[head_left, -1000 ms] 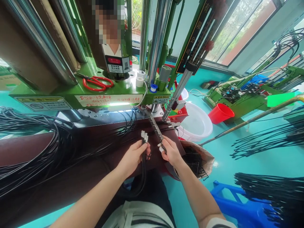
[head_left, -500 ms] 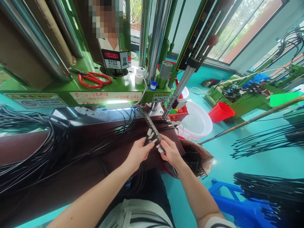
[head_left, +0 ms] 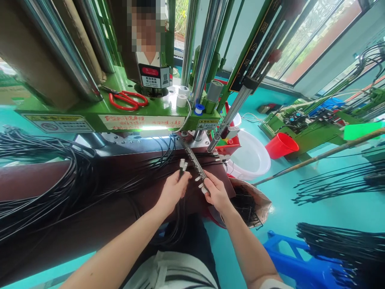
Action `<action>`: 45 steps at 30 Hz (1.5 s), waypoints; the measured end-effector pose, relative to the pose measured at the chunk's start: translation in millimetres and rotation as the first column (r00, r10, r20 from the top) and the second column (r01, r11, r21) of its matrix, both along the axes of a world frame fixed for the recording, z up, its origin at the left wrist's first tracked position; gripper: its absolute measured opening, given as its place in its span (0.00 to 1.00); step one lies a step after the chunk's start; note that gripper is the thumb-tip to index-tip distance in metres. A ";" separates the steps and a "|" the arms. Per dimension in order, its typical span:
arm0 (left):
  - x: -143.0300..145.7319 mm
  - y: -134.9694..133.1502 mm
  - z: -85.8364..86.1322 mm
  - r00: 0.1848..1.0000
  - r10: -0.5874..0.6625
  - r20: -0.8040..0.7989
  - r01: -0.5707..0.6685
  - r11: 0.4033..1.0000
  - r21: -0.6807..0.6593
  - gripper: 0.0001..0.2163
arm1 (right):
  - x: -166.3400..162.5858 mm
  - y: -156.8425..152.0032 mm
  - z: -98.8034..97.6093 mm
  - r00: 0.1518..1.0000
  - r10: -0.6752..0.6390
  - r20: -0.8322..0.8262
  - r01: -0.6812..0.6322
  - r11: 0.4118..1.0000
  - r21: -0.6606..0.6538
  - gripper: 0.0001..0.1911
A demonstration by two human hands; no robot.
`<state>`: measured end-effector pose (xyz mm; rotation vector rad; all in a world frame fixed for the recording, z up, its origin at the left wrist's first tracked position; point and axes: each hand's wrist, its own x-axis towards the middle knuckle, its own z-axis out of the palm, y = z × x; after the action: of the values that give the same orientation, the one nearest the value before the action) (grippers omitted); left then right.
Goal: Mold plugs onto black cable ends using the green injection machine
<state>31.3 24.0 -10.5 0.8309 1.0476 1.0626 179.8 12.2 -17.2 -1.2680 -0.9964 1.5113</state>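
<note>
My left hand [head_left: 173,188] is closed around a few black cables whose pale, metallic-looking plugs [head_left: 182,163] stick up past the fingers. The cables hang down below that hand toward my lap. To its right, my right hand [head_left: 215,190] grips the near end of a long, narrow metal bar [head_left: 195,161]. Small fittings line the bar, and a few pale connectors [head_left: 202,184] sit along its near end, beside my right thumb. The bar's far end rests near the machine's bed. A small gap separates the left hand's plugs from the bar.
A green press [head_left: 123,116] stands ahead, with red-handled scissors [head_left: 128,100] lying on it. Black cable bundles [head_left: 75,172] cover the brown table [head_left: 120,224] at left. To the right are a bag of black scraps [head_left: 261,196], a white tub [head_left: 252,156] and a blue stool [head_left: 306,261].
My left hand has drawn left, away from the bar, carrying the cable plugs with it. My right hand stays on the bar. The whole view has shifted slightly.
</note>
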 end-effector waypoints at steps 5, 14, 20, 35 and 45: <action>-2.1 3.6 2.8 0.992 -0.005 0.125 0.014 0.998 -0.068 0.14 | 5.4 1.3 -4.4 0.994 -0.038 -0.101 0.037 0.999 -0.007 0.27; 0.4 7.1 -0.6 0.986 -0.140 0.093 0.154 0.973 -0.170 0.14 | 6.8 1.5 0.5 0.994 0.057 -0.092 -0.059 0.998 -0.020 0.26; -2.8 5.4 -1.8 0.994 -0.086 0.073 0.096 0.983 -0.156 0.15 | 6.4 3.1 2.5 0.979 0.172 0.111 -0.176 0.984 0.026 0.28; -11.3 9.1 0.3 1.000 0.013 -0.023 -0.014 0.999 -0.040 0.13 | 6.9 0.9 6.3 0.992 0.116 -0.042 -0.117 0.992 -0.037 0.26; -11.3 13.2 0.1 0.998 -0.020 0.051 0.028 0.988 -0.154 0.16 | 9.1 1.9 7.8 0.979 0.200 -0.040 -0.202 0.979 -0.032 0.25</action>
<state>20.1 37.3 -10.4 0.6871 1.0617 0.9634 188.9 14.1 -9.5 -1.1886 -1.1049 1.7072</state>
